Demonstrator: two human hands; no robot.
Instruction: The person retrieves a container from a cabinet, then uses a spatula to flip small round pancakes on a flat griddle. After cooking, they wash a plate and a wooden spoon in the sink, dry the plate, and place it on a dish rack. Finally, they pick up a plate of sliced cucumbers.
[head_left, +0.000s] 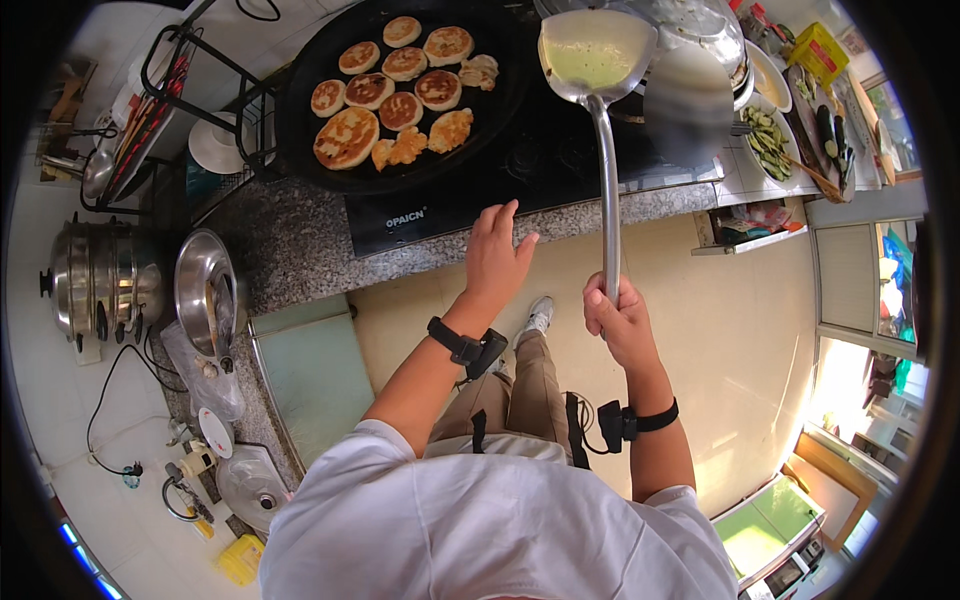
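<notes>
My right hand (621, 319) grips the lower end of a long steel handle. This wok spatula (598, 56) is raised to the right of the pan, its broad metal blade uppermost. My left hand (496, 259) is bare, thumb apart from the fingers, near the counter's front edge. Beyond it, a large black pan (330, 176) rests on the black cooktop (450, 210). Several browned round flatbreads (369, 91) lie in the pan, with irregular golden pieces (450, 130) at its right and near side.
A steel pot lid (694, 19) is partly behind a blurred patch. Right of it sit a bowl of sliced green vegetables (766, 142) and a cutting board (802, 101). On the left are a steel steamer (105, 281), a metal basin (196, 259) and a sink (251, 480). A drawer (754, 240) stands open.
</notes>
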